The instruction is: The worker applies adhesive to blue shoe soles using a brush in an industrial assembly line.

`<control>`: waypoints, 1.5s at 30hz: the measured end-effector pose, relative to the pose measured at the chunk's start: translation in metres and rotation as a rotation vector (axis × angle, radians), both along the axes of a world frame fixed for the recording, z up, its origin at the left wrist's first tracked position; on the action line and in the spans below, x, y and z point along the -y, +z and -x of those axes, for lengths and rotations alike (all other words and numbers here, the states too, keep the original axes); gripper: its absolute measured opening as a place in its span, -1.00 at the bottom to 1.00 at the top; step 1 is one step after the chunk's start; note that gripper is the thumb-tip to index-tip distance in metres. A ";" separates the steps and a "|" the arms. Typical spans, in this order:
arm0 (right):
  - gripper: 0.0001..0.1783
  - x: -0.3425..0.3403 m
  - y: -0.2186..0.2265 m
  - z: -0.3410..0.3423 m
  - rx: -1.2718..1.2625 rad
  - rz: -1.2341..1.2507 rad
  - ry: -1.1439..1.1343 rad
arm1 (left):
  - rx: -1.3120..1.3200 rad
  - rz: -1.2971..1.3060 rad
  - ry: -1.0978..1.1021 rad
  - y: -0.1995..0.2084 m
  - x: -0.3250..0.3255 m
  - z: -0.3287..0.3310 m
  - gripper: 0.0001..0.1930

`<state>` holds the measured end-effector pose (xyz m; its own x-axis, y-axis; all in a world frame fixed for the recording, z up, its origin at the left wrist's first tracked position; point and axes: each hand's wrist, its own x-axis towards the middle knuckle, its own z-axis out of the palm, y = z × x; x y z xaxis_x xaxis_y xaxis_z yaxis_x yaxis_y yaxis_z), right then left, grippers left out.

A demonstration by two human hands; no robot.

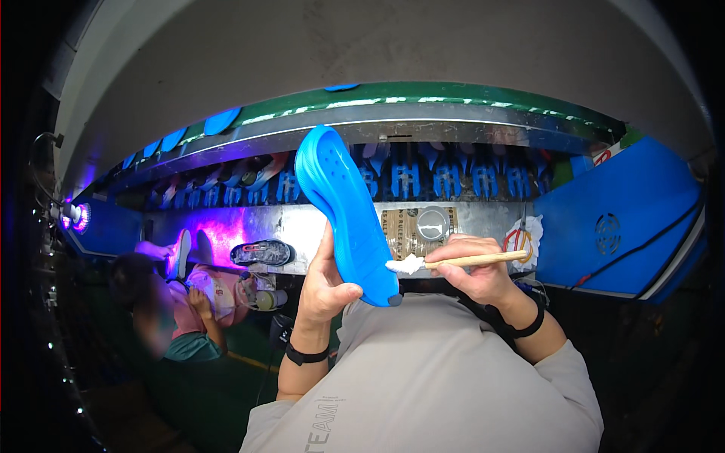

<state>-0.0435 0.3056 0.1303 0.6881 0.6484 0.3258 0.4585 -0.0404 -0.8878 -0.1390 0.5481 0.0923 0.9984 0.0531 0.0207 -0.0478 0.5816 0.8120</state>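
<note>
A bright blue shoe sole (349,211) stands tilted in front of me, its hollow inner side turned up and to the right. My left hand (329,283) grips it from the left near the lower end, thumb at the edge. In my right hand (478,273) is a wooden-handled brush (483,260), pinched between the fingers. Its white bristle end (408,264) meets the inside of the sole close to the lower end. Just beyond my right hand, a clear round cup (433,223) with something whitish in it stands on brown taped cardboard (400,234).
Behind the metal bench (302,234) runs a row of blue clamps (445,181). More blue soles (223,121) lie on the green belt (362,98) above. A dark shoe upper (262,253) rests left. Scissors (518,240) lie right. A co-worker (189,309) holds a shoe under purple light.
</note>
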 end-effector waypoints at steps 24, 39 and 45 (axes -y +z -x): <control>-0.82 -0.012 0.004 -0.004 -0.025 0.012 0.045 | -0.010 -0.061 0.054 -0.014 -0.017 -0.005 0.12; -0.79 0.020 -0.015 0.014 -0.336 -0.167 -0.336 | -0.025 0.029 -0.159 -0.010 -0.033 -0.031 0.10; -0.78 -0.008 -0.003 0.004 -0.021 -0.026 -0.193 | -0.005 -0.106 -0.140 -0.004 -0.026 -0.035 0.16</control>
<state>-0.0477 0.3134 0.1272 0.8057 0.4950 0.3254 0.4261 -0.1025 -0.8989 -0.1043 0.5743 0.0881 0.9960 -0.0886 0.0142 0.0315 0.4933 0.8693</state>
